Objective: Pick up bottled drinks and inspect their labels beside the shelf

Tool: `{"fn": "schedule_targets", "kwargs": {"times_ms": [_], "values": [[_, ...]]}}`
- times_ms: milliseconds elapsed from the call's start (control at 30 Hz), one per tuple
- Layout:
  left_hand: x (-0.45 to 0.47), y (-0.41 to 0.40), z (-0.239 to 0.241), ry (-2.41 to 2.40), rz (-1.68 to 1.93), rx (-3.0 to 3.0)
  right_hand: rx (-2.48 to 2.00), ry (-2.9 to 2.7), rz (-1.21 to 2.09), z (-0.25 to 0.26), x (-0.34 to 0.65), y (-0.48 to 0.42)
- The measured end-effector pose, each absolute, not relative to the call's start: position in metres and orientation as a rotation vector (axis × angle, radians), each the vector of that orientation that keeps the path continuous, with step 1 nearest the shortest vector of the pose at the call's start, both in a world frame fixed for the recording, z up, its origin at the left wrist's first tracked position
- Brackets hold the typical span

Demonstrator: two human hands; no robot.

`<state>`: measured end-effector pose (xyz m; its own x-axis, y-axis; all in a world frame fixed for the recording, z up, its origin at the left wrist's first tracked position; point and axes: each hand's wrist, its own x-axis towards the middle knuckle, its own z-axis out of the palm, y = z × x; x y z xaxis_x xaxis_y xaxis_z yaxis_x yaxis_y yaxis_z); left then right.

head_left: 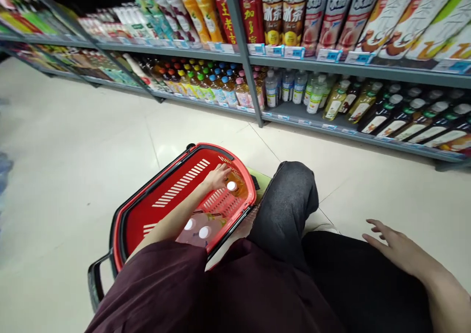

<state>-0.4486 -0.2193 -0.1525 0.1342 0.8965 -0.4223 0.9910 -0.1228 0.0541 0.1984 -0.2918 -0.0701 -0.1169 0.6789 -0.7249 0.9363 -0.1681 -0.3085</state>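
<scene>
The basket [143,210] is red with black edging, the bottle caps [204,232] white, the sleeve [158,284] maroon.

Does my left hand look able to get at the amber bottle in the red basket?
Probably yes: your left hand is inside the red basket, close beside the amber bottle, and nothing visible blocks the way.

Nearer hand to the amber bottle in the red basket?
Left. The left hand is inside the red basket, right beside the amber bottle; contact unclear. The right hand is outside the basket, by the right leg.
</scene>
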Motion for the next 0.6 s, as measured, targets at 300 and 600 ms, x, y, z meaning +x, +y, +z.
{"fn": "schedule_targets", "kwargs": {"times_ms": [300,600], "values": [[-0.45,-0.208,-0.118,1.878,-0.449,2.066,1.765,1.782,-1.128,-0.047,0.172,-0.284],[-0.457,-0.169,0.046,2.265,-0.074,2.067,1.835,1.956,-1.166,-0.033,0.158,-0.278]]}}
